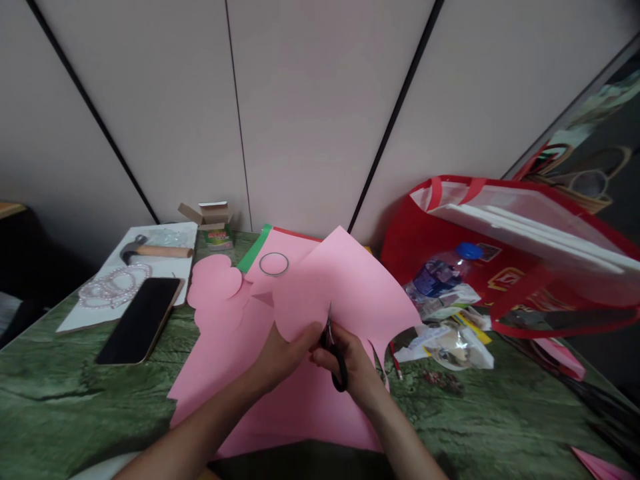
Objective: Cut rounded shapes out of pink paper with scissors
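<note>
My right hand (354,363) grips a pair of black-handled scissors (330,339), its blades pointing away from me and lying at the pink paper (345,280). That sheet is raised and has curved cut edges. My left hand (293,350) pinches the sheet's near edge, just left of the scissors. Beneath both hands lie more large pink sheets (300,413). Rounded pink cut-outs (215,280) rest on the left of the pile. A thin ring (274,264) lies on the pink paper behind my hands.
To the left are a phone (140,321), a hammer (163,251), a beaded strand (115,287) and a small open box (217,227). On the right stand a red bag (415,227), a blue-capped bottle (443,272) and plastic packets (457,345). A wall panel (310,120) rises behind.
</note>
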`<state>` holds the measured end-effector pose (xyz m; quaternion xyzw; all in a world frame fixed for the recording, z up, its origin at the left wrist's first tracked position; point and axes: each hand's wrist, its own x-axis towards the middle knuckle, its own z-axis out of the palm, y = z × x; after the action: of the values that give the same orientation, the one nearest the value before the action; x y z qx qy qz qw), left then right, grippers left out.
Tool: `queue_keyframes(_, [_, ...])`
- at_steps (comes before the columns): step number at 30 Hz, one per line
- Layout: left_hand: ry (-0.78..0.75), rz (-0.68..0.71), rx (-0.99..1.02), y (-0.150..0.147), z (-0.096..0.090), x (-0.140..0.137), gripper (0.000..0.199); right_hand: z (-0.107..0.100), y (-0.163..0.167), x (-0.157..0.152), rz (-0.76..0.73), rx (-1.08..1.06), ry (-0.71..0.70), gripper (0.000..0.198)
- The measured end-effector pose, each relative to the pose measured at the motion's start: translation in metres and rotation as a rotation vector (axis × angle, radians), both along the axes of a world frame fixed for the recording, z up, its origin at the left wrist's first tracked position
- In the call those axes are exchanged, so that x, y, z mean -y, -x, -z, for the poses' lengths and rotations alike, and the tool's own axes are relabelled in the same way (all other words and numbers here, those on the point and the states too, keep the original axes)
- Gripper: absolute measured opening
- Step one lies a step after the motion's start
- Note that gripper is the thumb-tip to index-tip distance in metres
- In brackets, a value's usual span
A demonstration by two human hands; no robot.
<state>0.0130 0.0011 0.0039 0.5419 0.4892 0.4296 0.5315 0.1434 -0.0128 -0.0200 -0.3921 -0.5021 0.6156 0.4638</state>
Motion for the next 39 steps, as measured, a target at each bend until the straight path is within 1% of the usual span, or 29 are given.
queue_keyframes(5, [0.031,0.01,0.001,0.0,-0.003,0.001,0.016,0.0,0.0,0.0,0.009,0.013,-0.001,0.028])
queue_keyframes(14, [0.02,0.03,0.009,0.0,0.0,0.0,0.021,-0.002,0.0,0.0,0.013,0.03,-0.003,0.03])
queue_keyframes(18, [0.036,0.007,0.022,-0.002,-0.004,0.001,0.021,-0.002,0.0,0.0,0.019,0.02,0.002,0.03])
queue_keyframes(25, [0.029,0.006,0.044,-0.003,-0.01,0.002,0.02,0.0,0.001,0.0,0.024,0.027,-0.002,0.029])
queue_keyframes(31, [0.027,0.044,0.051,-0.005,-0.014,0.003,0.021,-0.004,0.001,0.001,0.031,0.057,-0.018,0.027])
queue_keyframes(36, [0.026,0.121,0.055,-0.003,-0.011,0.003,0.027,-0.003,0.001,0.001,0.028,0.062,-0.027,0.026])
queue_keyframes(39, [0.028,0.138,0.06,-0.002,-0.01,0.002,0.027,-0.001,0.0,0.001,0.035,0.071,-0.027,0.028])
